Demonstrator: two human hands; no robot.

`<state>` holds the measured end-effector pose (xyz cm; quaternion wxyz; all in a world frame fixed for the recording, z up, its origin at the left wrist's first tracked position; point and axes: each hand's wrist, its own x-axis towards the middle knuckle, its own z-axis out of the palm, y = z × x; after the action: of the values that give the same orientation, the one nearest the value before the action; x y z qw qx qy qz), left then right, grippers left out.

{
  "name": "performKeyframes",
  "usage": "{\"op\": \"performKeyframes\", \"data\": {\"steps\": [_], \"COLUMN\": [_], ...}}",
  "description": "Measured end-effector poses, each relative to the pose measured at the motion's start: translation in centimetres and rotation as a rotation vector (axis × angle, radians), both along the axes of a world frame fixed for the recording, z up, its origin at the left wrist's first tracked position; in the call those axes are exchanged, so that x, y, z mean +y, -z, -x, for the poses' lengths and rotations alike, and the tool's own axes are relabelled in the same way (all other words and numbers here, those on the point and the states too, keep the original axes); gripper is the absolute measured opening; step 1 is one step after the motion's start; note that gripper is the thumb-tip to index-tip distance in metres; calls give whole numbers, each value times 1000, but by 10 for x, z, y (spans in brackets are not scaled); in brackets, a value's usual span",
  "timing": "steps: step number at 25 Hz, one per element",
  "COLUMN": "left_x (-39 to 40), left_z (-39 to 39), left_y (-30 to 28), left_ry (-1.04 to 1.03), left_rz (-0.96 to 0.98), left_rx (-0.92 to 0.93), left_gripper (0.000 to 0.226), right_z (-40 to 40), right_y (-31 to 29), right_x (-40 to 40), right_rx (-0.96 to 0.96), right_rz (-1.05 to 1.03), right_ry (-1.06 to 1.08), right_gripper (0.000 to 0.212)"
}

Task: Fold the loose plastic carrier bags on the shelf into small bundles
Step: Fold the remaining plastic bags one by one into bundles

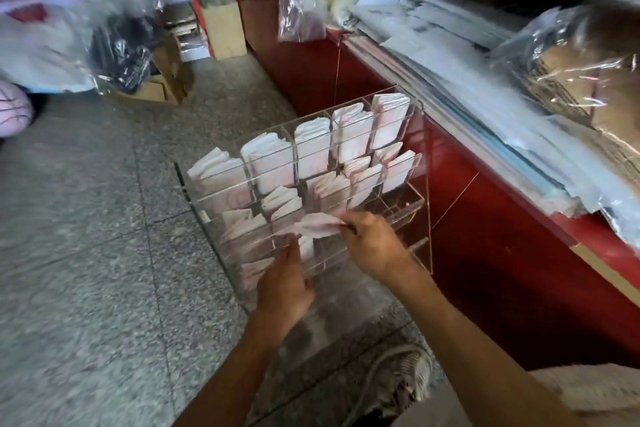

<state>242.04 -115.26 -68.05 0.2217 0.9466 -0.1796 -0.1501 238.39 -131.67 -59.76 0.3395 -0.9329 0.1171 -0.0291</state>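
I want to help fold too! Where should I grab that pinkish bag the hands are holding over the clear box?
Take the pinkish bag by its loose left end, coming from the left. It stretches sideways in front of the clear box, and the right hand already pinches its right end. The left hand sits just below, so that left end is probably easiest to reach.

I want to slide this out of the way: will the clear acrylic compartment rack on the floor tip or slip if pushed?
The clear acrylic compartment rack looks rigid, so it would probably move as one piece. It stands tall on a speckled stone floor, so a high push might tip it. Its folded white plastic bag bundles likely add little weight.
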Motion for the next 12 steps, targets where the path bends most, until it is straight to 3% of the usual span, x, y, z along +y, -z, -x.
{"op": "performKeyframes", "data": {"steps": [3,6,12], "left_x": [-5,-4,-1], "left_z": [1,11,6], "left_y": [3,6,4], "left_ry": [13,31,105], "left_rz": [-112,-149,-58], "left_rx": [-10,-96,-82], "left_gripper": [65,48,61], "right_z": [-4,-11,-31], "right_y": [8,7,21], "right_x": [6,11,25], "right_rx": [-32,-73,7], "right_rz": [178,200,183], "right_ry": [-23,34,9], "right_gripper": [20,20,21]}}
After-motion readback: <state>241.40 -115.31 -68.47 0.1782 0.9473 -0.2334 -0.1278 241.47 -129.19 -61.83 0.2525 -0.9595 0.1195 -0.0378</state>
